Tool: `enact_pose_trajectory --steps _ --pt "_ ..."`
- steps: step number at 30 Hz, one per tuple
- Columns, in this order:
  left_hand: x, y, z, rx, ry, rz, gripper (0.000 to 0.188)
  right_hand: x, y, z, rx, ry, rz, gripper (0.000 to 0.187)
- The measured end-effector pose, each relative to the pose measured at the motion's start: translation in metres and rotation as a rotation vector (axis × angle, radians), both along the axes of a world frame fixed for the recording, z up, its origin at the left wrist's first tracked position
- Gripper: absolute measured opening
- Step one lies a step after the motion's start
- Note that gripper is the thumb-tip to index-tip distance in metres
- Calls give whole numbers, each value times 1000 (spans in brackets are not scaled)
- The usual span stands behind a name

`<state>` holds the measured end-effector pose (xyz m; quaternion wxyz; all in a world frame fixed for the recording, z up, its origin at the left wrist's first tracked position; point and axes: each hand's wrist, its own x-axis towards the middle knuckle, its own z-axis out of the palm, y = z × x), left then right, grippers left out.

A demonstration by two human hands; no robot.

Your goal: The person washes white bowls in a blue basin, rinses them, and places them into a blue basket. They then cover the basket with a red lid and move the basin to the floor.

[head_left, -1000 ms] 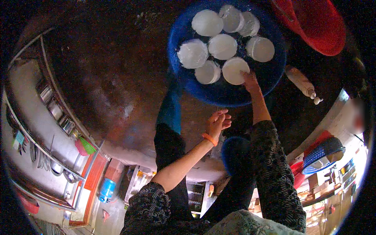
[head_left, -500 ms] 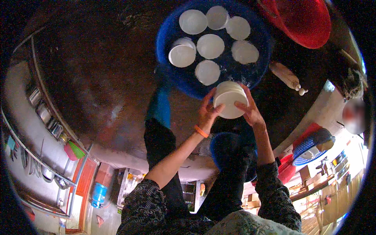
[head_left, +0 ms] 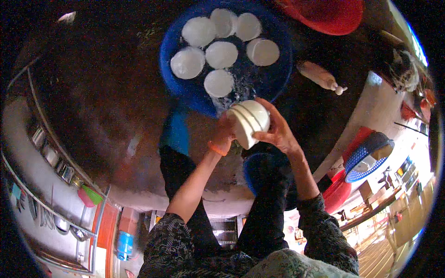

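Note:
A nested stack of white bowls (head_left: 249, 121) is tipped on its side between my hands, just over the near edge of a blue basin (head_left: 167, 76). My left hand (head_left: 224, 131) grips the stack from the left, its fingers partly hidden by the bowls. On the right, my right hand (head_left: 277, 129) wraps it, thumb along the near side. Water splashes in the basin right behind the stack. Several more white bowls, one of them a round bowl (head_left: 219, 83) closest to my hands, sit in the water.
A red basin (head_left: 331, 16) stands at the far right. On the dark floor right of the blue basin lies a pump bottle (head_left: 317, 75). A blue colander (head_left: 369, 157) is farther right. Metal racks with pots (head_left: 65, 173) line the left side.
The bowl stack has turned from upright to tipped sideways and moved slightly left with both hands. Water now splashes in the basin. The whole view has shifted somewhat.

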<state>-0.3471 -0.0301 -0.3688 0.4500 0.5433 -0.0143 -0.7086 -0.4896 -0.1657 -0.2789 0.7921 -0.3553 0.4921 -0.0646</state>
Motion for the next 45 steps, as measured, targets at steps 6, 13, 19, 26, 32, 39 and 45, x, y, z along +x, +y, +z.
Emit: enact_pose_trajectory --steps 6,13,19,26,32,39,45 --pt "-1 5 2 -37 -118 -86 93 9 9 29 -642 261 81 86" --pt "3 -11 -10 -28 294 12 63 -45 6 70 -711 331 -299 84" --pt "-40 -67 25 50 543 -58 54 -210 1 106 -948 815 -533 83" --pt "-181 -124 98 95 637 -260 59 -488 13 123 -1195 1504 -778 79" --pt "-318 -152 116 13 649 -570 64 -670 -15 87 -1000 1674 -509 79" --pt "-424 -167 122 73 462 -690 51 -713 -36 21 -629 1407 -151 75" --pt "-468 -183 112 -564 311 -1212 42 -685 -29 23 -852 1376 -412 58"
